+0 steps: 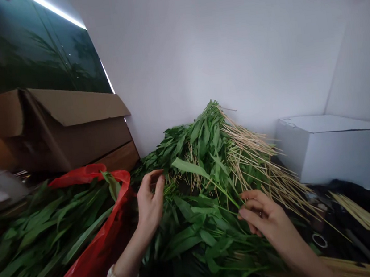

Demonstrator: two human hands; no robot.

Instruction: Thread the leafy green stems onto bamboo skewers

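Observation:
A heap of green leafy stalks threaded on thin bamboo skewers (209,171) rises in front of me against the white wall. My left hand (150,201), with a pearl bracelet on the wrist, hovers at the heap's left side, fingers loosely curved and holding nothing. My right hand (263,214) pinches a thin green stem with a long leaf (190,167) at the heap's right front. Bare skewer ends (262,160) fan out to the right of the leaves.
A red plastic bag (94,253) full of loose green leaves lies at the left. Cardboard boxes (58,127) stand behind it. A white box (334,147) sits at the right, with more skewers (363,215) and a tape roll (319,240) on the dark surface.

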